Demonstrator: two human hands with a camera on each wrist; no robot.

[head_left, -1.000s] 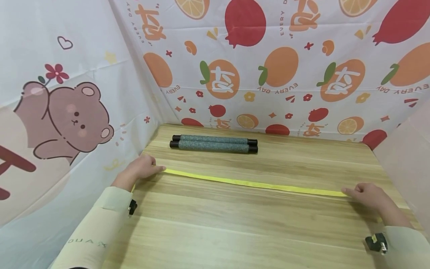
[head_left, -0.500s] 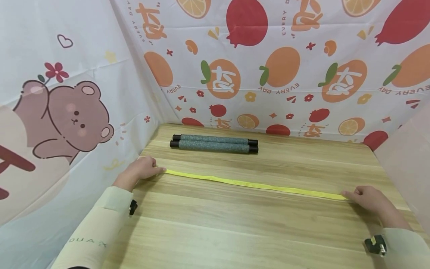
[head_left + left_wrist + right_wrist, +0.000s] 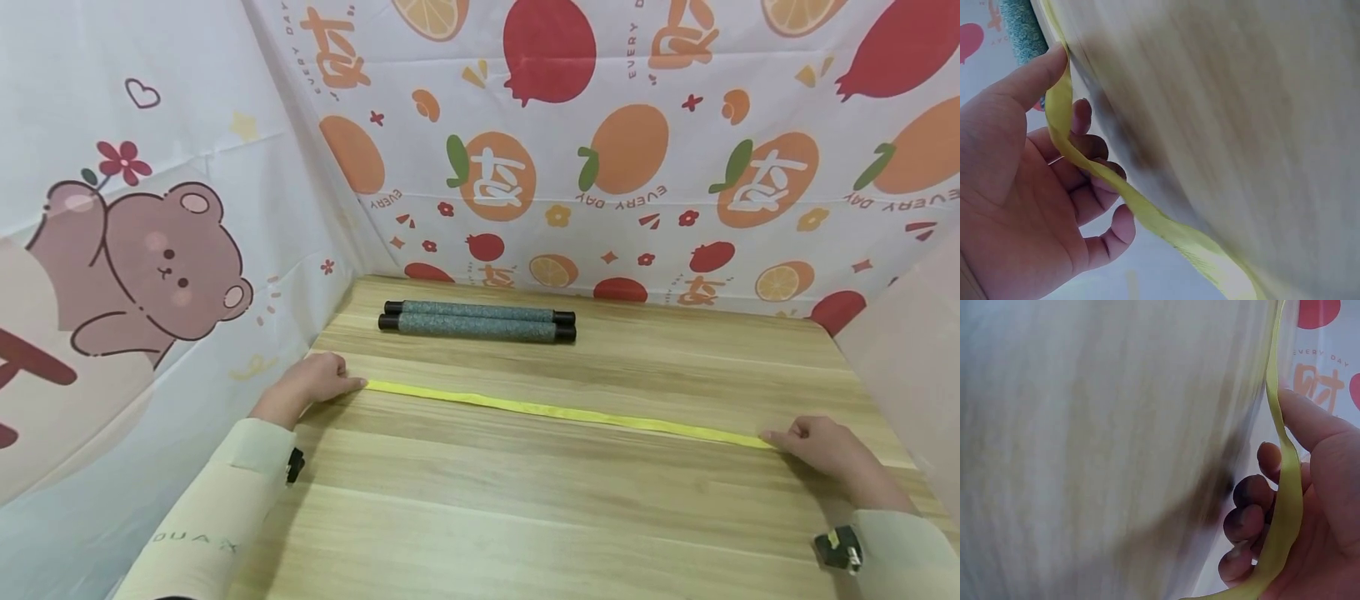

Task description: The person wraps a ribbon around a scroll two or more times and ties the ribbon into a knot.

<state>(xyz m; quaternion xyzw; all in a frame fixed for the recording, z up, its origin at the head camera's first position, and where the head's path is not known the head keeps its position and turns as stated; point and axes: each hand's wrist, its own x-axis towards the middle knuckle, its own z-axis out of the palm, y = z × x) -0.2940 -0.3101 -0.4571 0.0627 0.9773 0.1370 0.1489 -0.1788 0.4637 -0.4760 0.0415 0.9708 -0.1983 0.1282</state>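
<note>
A long yellow ribbon stretches across the wooden table in the head view, slanting from far left to nearer right. At its left end, my left hand pinches it between thumb and index finger. My right hand pinches the ribbon near the right side of the table. Beyond my left thumb, the wrist view shows a loose tail of ribbon running across the curled fingers and down. Another loose tail hangs past my right palm in the right wrist view.
Two green patterned rolls with black ends lie side by side toward the back of the wooden table. A fruit-print cloth rises behind it, and a bear-print cloth borders the left. A pale cloth borders the right.
My right hand has shifted slightly toward me, bringing the right end of the ribbon nearer. My left hand has dropped a touch and keeps its pinch.
</note>
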